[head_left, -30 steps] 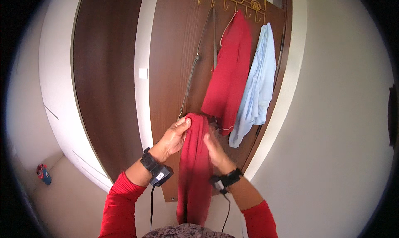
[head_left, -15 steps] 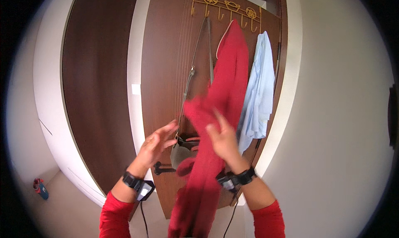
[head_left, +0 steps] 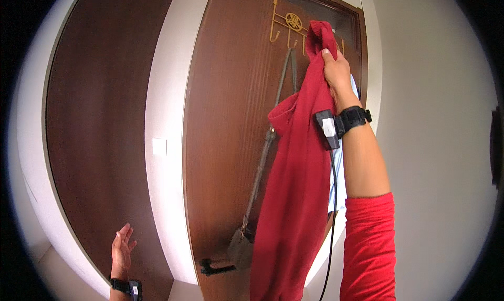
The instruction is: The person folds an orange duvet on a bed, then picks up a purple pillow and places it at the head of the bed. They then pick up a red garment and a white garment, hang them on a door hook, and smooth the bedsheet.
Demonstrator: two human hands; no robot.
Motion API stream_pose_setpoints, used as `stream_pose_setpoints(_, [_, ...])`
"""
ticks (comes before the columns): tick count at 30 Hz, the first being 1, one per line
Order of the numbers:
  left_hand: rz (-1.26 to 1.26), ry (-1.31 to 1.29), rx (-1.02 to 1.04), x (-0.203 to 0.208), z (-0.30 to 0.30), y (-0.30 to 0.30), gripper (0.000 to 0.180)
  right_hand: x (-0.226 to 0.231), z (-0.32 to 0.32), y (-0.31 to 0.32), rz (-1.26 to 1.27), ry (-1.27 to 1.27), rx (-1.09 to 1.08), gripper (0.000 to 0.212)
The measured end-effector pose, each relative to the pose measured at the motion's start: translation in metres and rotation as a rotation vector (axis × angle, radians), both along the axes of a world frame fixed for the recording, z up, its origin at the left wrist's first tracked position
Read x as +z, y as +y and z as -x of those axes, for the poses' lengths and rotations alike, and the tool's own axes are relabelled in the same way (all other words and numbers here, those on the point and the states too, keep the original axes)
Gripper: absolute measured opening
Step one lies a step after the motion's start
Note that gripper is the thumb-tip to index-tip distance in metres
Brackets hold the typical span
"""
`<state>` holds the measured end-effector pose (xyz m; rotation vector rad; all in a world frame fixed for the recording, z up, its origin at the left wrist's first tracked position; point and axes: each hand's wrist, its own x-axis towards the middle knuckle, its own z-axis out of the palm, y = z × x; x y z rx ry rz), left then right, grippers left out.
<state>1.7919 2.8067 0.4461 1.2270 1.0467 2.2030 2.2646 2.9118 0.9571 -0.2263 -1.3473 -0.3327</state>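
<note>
Upper right, our right hand (head_left: 338, 72) pinches the red knit garment (head_left: 296, 185) by the gold hook rack (head_left: 294, 21): hanging, we judge, next needing hook alignment; left hand (head_left: 121, 253) loosely spread, lower left

The right hand (head_left: 337, 72) grips the red garment (head_left: 291, 196) near its top, before the hook rack (head_left: 294, 21). The left hand (head_left: 121, 252), low and well apart, has its fingers raised. A bag (head_left: 240, 251) hangs on the door (head_left: 226, 117) (near the black handle (head_left: 218, 270)).
</note>
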Motion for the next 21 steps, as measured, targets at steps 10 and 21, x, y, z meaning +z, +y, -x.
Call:
stream_pose_setpoints(10, [0.149, -0.161, -0.033, 0.007, 0.047, 0.037, 0.069, 0.088, 0.040, 0.059, 0.065, -0.019, -0.621, 0.045])
stream_pose_setpoints(21, [0.273, -0.095, -0.062, 0.052, 0.062, 0.036, 0.064, 0.039, 0.048, 0.086, 0.333, -0.368, -0.884, 0.053])
